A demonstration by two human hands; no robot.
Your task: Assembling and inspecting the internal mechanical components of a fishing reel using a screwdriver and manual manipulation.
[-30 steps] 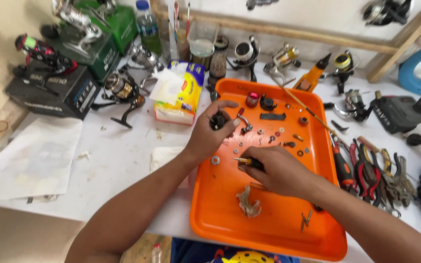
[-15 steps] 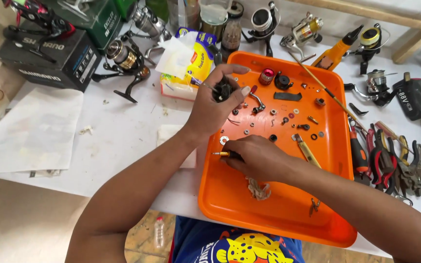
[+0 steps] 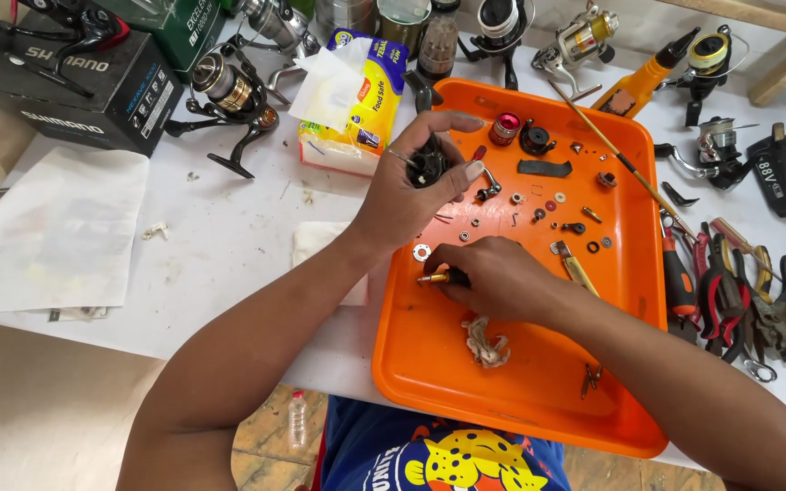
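An orange tray (image 3: 539,400) lies on the white table, strewn with several small screws, washers and reel parts. My left hand (image 3: 411,186) grips a black fishing reel body (image 3: 428,165) over the tray's upper left corner. My right hand (image 3: 493,277) rests on the tray just below it, pinching a small brass-coloured part (image 3: 431,278). A silver washer (image 3: 421,252) lies between the two hands. A red knob (image 3: 504,129) and a black round part (image 3: 535,138) sit near the tray's far edge.
Pliers and screwdrivers (image 3: 739,291) lie right of the tray. Spinning reels (image 3: 229,91), a yellow tissue pack (image 3: 352,100), black boxes (image 3: 75,82) and a crumpled rag (image 3: 486,343) surround the hands. White paper (image 3: 47,227) covers the table's left part.
The view has shifted nearer and lower over the tray. My left hand still holds the reel body; my right hand has stayed low on the tray with the brass part.
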